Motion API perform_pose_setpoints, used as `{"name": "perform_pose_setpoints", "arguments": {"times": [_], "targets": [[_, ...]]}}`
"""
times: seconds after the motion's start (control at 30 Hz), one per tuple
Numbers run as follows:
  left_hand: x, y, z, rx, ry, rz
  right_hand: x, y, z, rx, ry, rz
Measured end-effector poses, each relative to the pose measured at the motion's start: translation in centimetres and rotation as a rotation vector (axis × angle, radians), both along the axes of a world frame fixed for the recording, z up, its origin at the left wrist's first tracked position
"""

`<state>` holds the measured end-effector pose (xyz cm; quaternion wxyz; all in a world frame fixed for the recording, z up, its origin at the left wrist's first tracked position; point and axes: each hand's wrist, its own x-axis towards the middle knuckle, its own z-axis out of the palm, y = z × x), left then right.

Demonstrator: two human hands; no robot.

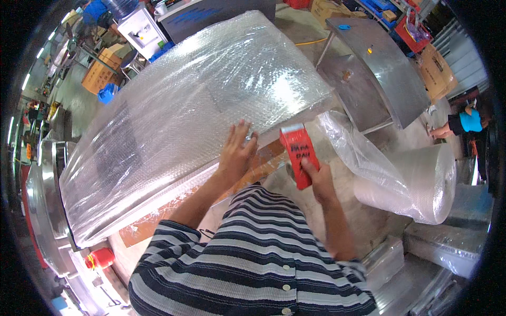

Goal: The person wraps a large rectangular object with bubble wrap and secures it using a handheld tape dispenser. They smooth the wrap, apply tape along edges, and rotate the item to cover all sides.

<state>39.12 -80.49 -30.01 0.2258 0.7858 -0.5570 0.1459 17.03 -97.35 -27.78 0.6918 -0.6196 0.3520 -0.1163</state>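
A large, long piece wrapped in clear bubble wrap [211, 89] lies in front of me, its shiny surface creased. My left hand [237, 155] rests on its near edge, with the fingers spread. To the right, my right hand [321, 181] grips a red tape dispenser [299, 147] with dark print and a pale strip across its far end. The dispenser is held up just off the near right edge of the wrapped piece. Beyond my right hand, a loose sheet of bubble wrap [350, 147] runs to a big bubble-wrap roll [416, 181] on the floor.
A metal table [379, 58] stands at the far right, with cardboard boxes [437, 73] behind it. A water dispenser [139, 31] is at the back left. Wrapped pieces [443, 245] lie at the lower right. A red container [100, 258] sits lower left. Another person [464, 121] is at right.
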Motion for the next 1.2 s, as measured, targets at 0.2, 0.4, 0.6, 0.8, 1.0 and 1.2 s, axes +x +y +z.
{"name": "perform_pose_setpoints", "arguments": {"times": [0.2,0.4,0.6,0.8,1.0,1.2], "targets": [[0.0,0.2,-1.1,-0.063,0.096,-0.083,14.6,-4.3,9.7,0.048,0.177,0.274],[-0.1,0.0,-2.0,-0.117,0.205,-0.119,22.1,-5.8,9.0,0.231,0.527,0.390],[7.2,0.8,10.0,0.483,0.705,-0.230,23.6,-5.1,11.6,0.356,0.709,0.469],[19.2,-8.6,3.8,0.018,0.459,-0.335,23.9,-3.3,12.6,0.369,0.732,0.459],[18.1,-9.6,1.6,0.210,0.083,-0.245,20.5,-4.0,9.7,0.377,0.782,0.369],[18.0,-9.8,1.3,0.174,0.047,-0.235,16.2,-3.3,10.1,0.388,0.742,0.288]]}}
